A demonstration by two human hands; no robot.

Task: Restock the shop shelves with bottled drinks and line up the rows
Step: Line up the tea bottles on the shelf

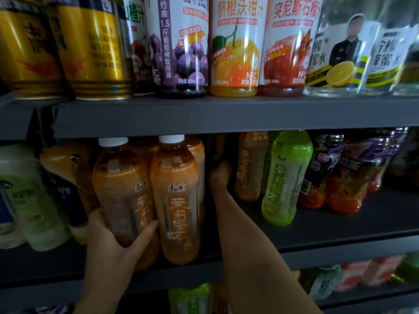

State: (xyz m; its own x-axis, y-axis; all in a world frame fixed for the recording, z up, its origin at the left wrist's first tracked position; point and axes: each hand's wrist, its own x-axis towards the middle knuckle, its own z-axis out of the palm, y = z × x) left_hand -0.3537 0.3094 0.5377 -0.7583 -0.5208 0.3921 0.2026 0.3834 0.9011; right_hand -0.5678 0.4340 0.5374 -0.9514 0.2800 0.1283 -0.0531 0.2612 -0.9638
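**Middle shelf half filled, rows still ragged**

The left hand [108,236] grips an orange tea bottle [122,196] at the middle shelf's [340,243] front edge. The right hand [218,175] reaches into the dark gap behind; its fingers are hidden. That row looks unfilled.

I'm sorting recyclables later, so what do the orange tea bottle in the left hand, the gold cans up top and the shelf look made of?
Orange tea bottle: looks like clear plastic, glossy, liquid showing through; white cap, printed label. The left hand holds it low.
Gold cans: likely metal, shiny, with a ridged bottom rim.
Shelf: matte dark grey, probably painted metal, though the look leaves it open.
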